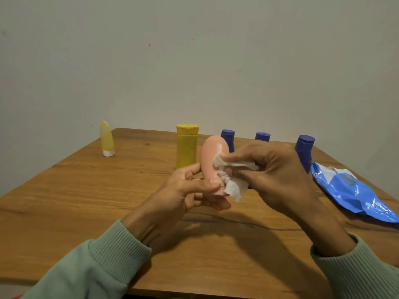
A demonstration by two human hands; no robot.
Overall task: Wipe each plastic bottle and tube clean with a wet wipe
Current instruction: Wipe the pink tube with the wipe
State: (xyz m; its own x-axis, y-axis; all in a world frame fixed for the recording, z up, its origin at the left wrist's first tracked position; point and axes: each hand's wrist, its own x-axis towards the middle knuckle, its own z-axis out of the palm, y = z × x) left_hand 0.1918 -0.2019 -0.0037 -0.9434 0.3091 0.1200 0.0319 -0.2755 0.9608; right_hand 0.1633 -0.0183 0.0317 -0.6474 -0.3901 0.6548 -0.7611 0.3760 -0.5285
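Observation:
My left hand (194,190) grips the lower end of a pink tube (212,156), held upright above the table with its rounded end up. My right hand (274,171) pinches a crumpled white wet wipe (232,175) and presses it against the tube's right side. A pale yellow tube (106,138) stands on its white cap at the far left. A yellow bottle (186,145) stands behind the pink tube. Three blue bottles (304,149) stand in a row at the back; my right hand hides most of the left two.
A blue wet wipe packet (354,190) lies flat on the right of the wooden table (86,190), close to the right edge. A plain wall rises behind the table's far edge.

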